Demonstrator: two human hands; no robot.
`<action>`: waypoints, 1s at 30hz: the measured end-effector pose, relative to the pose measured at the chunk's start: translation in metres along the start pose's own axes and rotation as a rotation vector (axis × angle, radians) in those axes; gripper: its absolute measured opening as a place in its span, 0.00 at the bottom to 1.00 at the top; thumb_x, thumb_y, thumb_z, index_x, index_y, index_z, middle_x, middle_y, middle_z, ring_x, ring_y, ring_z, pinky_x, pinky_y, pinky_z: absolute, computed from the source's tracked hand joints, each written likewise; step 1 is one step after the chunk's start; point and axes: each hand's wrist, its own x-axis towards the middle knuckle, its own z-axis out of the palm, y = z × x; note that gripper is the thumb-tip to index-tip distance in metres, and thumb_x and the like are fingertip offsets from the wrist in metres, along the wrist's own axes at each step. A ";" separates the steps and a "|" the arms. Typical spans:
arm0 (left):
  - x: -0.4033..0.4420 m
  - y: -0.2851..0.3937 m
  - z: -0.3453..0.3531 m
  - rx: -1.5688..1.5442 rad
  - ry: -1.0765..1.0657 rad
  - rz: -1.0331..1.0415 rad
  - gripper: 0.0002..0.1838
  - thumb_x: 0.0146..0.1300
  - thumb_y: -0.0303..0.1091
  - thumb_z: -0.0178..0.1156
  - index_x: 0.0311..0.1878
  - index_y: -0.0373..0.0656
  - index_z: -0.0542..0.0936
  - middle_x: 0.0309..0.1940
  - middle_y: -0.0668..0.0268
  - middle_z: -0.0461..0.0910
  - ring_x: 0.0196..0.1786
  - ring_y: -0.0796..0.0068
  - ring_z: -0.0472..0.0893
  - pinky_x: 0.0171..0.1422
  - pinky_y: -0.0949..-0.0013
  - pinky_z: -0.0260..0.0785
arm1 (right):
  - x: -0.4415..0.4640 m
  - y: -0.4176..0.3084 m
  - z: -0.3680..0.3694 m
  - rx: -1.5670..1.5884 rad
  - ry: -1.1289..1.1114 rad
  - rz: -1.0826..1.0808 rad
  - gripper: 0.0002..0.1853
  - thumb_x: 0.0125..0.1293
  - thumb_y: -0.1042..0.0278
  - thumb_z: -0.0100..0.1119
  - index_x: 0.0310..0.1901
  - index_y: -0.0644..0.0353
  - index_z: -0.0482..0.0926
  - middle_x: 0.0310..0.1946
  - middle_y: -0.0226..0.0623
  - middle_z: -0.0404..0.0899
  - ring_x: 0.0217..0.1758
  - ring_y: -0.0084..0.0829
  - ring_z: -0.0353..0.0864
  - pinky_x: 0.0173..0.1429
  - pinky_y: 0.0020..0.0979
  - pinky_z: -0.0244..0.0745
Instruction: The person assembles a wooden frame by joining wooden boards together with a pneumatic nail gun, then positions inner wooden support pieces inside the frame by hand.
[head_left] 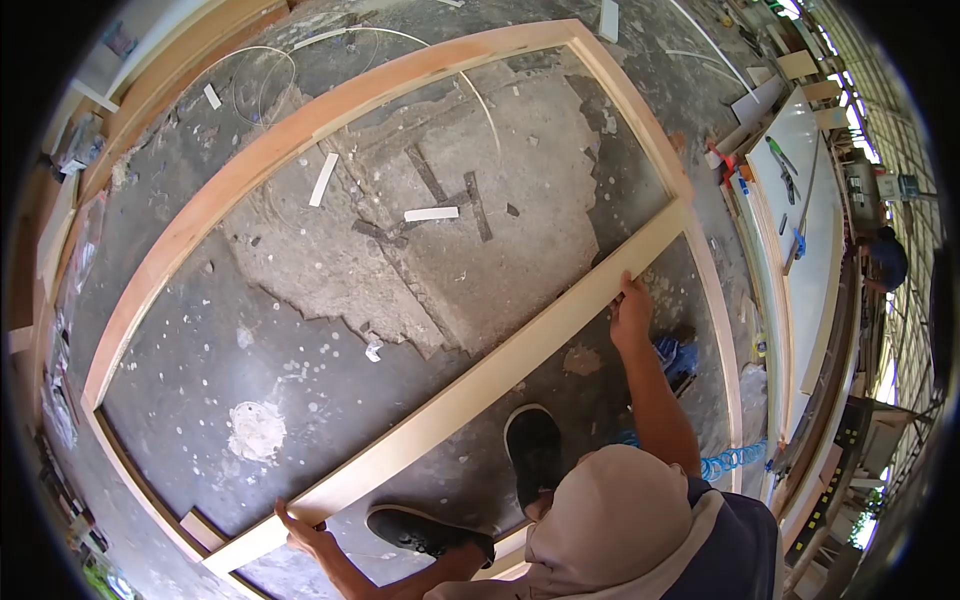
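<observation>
A long pale wooden board (450, 410) lies slantwise across a large rectangular wooden frame (300, 125) on the floor. Near the board's lower left end, my left hand (302, 532) grips its edge, with the thumb on top. Close to the upper right end, my right hand (631, 308) holds the same board by its near edge. The board's ends meet the two long sides of the frame. A short wood block (203, 530) sits inside the frame beside the lower left end.
White strips (431, 213) lie on the patched concrete floor (520, 130). A blue coiled hose (733, 460) is at the right, near a white-topped workbench (800, 220) with tools. Another person (885, 262) is at the far right. Dark shoes (533, 450) stand by the board.
</observation>
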 end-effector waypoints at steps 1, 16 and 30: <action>-0.006 0.003 0.004 0.066 -0.005 0.012 0.32 0.50 0.57 0.74 0.39 0.32 0.81 0.32 0.59 0.80 0.29 0.70 0.80 0.25 0.69 0.70 | 0.008 0.000 0.002 -0.004 -0.003 0.002 0.12 0.79 0.61 0.52 0.54 0.57 0.78 0.33 0.21 0.75 0.32 0.18 0.71 0.37 0.27 0.67; -0.016 -0.011 0.019 -0.040 0.008 0.085 0.25 0.53 0.55 0.75 0.31 0.41 0.78 0.23 0.66 0.75 0.17 0.78 0.70 0.16 0.74 0.52 | 0.052 0.009 0.001 -0.101 0.081 0.031 0.19 0.79 0.56 0.53 0.61 0.60 0.78 0.38 0.27 0.82 0.36 0.22 0.80 0.38 0.27 0.76; -0.016 -0.010 0.025 -0.141 -0.147 0.130 0.22 0.59 0.52 0.70 0.47 0.43 0.82 0.28 0.66 0.81 0.27 0.71 0.81 0.23 0.69 0.68 | 0.105 0.034 -0.038 -0.088 0.108 -0.019 0.18 0.73 0.51 0.57 0.56 0.53 0.78 0.43 0.32 0.80 0.43 0.29 0.78 0.44 0.34 0.77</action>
